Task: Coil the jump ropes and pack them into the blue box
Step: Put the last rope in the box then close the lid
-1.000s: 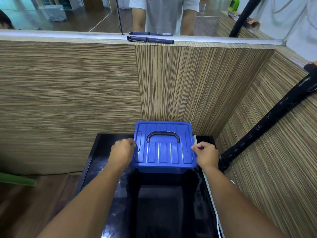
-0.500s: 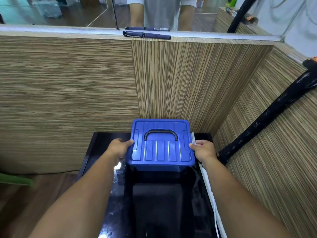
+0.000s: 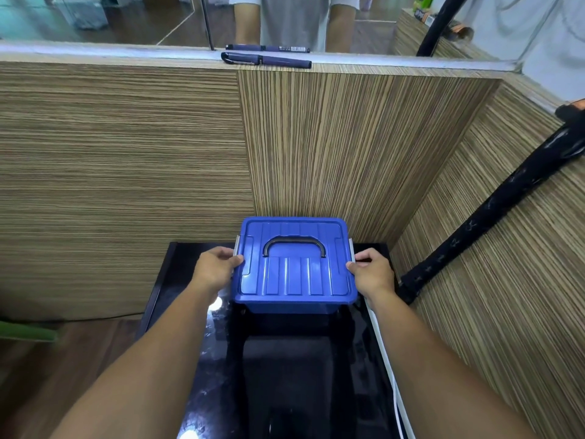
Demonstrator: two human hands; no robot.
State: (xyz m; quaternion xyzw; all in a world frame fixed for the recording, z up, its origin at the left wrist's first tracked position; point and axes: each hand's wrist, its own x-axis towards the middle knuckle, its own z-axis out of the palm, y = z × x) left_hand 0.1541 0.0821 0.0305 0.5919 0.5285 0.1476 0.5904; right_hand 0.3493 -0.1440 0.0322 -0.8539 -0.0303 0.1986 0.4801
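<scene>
On the black table (image 3: 180, 258), lower centre, left hand (image 3: 218, 267) and right hand (image 3: 372, 272) grip the lidded blue box (image 3: 294, 267) by its sides; no ropes show, so whether they are packed or the job is unstarted is unclear.

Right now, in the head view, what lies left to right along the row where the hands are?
left hand → blue box, gripped at both side edges → right hand → black pole leaning on the right wall

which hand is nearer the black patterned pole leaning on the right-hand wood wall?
Right. The right hand grips the right side of the blue plastic box, just left of the black pole; the left hand grips the box's left side.
</scene>
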